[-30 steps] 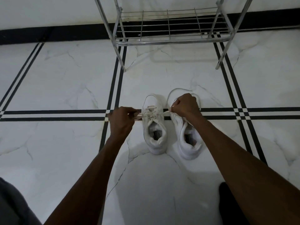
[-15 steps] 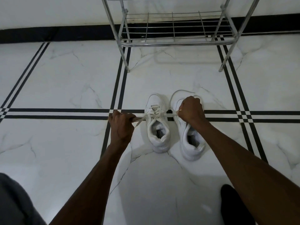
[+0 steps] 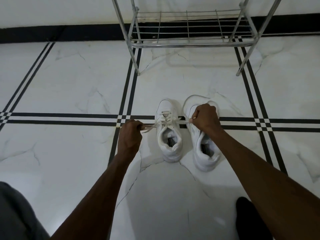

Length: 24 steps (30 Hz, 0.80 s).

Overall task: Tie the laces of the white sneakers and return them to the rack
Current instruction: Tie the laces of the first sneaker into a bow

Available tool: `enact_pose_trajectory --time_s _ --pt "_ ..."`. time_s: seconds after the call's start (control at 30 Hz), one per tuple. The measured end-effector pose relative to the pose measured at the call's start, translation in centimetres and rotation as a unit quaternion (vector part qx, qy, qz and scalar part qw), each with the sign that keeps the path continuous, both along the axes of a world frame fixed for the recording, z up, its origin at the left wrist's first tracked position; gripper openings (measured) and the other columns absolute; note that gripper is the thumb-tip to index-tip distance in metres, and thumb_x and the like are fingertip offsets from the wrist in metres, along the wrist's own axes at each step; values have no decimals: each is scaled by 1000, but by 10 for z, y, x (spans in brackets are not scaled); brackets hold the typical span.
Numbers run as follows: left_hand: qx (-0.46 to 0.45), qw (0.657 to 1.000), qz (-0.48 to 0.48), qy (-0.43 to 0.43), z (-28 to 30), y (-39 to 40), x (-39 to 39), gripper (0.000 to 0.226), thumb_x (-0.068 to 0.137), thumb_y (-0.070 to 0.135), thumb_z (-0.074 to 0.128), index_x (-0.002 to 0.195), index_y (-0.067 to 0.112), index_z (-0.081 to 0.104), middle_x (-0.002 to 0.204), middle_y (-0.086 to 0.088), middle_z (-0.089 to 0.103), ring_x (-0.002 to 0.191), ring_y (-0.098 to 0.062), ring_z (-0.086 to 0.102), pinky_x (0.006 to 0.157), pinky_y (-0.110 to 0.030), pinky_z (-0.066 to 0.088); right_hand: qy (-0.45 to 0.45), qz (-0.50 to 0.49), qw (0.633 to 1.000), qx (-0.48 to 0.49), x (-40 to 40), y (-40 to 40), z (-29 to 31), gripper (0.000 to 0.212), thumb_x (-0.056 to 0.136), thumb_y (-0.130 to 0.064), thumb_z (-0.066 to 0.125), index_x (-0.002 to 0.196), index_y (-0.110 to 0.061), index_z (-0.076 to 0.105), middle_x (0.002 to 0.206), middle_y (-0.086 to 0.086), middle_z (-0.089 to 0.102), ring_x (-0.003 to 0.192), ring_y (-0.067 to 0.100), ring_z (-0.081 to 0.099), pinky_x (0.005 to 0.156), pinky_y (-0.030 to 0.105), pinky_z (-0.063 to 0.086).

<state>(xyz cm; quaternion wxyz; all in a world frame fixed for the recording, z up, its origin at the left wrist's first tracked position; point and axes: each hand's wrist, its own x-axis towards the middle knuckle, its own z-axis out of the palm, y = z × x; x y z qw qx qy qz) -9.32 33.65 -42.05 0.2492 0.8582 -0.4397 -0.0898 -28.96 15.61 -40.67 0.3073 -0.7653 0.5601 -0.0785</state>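
Two white sneakers stand side by side on the floor, toes pointing away from me. The left sneaker (image 3: 168,141) has its white laces (image 3: 167,121) pulled out to both sides. My left hand (image 3: 129,135) is closed on the lace end to the left of that shoe. My right hand (image 3: 205,118) pinches the other lace end and hovers over the front of the right sneaker (image 3: 206,153), hiding its laces. The metal shoe rack (image 3: 190,44) stands beyond the shoes, its lowest shelf bare.
The floor is white marble tile (image 3: 69,84) with black stripe borders. A black skirting band (image 3: 60,34) runs along the wall behind the rack. Grey fabric (image 3: 15,213) lies at the bottom left and a dark shape (image 3: 249,220) at the bottom right.
Both hands still hold the left sneaker's lace ends; the left hand has dropped slightly lower and outward, drawing the lace tighter. The view has tilted down a little.
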Motion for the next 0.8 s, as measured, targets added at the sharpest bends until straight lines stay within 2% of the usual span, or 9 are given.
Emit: enact_pose_trajectory --time_s 0.07,0.2,0.23,0.3,0.37,0.5,0.63,0.73,0.8 --pt "1 1000 -1 22 1 0 0 17 93 -2 63 96 4 79 90 -12 78 80 -25 70 64 -20 38 -35 62 997 -23 0 1 4 14 74 1 79 85 0 72 97 19 74 96 34 69 86 40 55" --pt "-44 988 -76 131 2 -12 -15 25 96 4 62 121 5 69 115 -9 74 99 -13 67 77 -2 42 -33 216 976 7 8 7 6 49 86 -7 71 134 -13 62 139 13 60 129 34 50 112 43 37" --pt "-39 982 -104 153 0 -17 -19 28 98 8 61 125 7 66 118 -10 73 105 -16 69 83 -6 46 -22 235 972 15 11 11 3 46 88 -9 68 133 -17 63 139 12 60 130 34 51 110 44 41" --pt "-15 984 -108 138 -8 -24 -24 27 100 18 59 125 15 69 117 -8 75 107 -23 70 89 -32 57 9 253 967 -1 16 19 -2 31 90 -11 63 120 -17 71 127 11 68 118 34 61 97 44 51" --pt "-21 993 -71 88 -17 -27 -23 22 98 26 61 114 23 76 107 -4 78 99 -24 73 83 -47 59 58 259 962 -57 19 27 -2 20 94 -15 57 109 -14 71 117 10 69 109 32 63 90 42 49" --pt "-27 999 -19 11 -15 -22 -27 17 92 17 69 97 27 82 87 1 79 91 -27 70 87 -50 52 95 287 937 -174 17 34 -8 20 98 -22 45 102 -9 60 104 10 66 101 34 59 80 45 44" --pt "32 989 -79 -124 -19 -17 -27 28 81 -1 72 97 20 83 90 -3 77 100 -36 60 97 -56 41 108 305 914 -245 12 42 -19 7 94 -15 57 93 -9 60 88 11 69 90 37 63 74 45 46" --pt "21 991 -96 -94 -25 -21 -17 14 87 9 72 92 17 82 85 -4 75 92 -32 63 91 -51 46 126 300 925 -195 17 45 -10 16 96 -14 48 106 -8 59 107 12 68 110 36 57 88 46 40" --pt "-29 995 -90 -25 -27 -24 -18 18 95 22 63 93 15 79 89 -5 75 88 -29 67 83 -46 53 135 278 939 -150 16 38 -2 24 97 -22 47 115 -11 59 124 8 63 124 32 49 98 46 34"
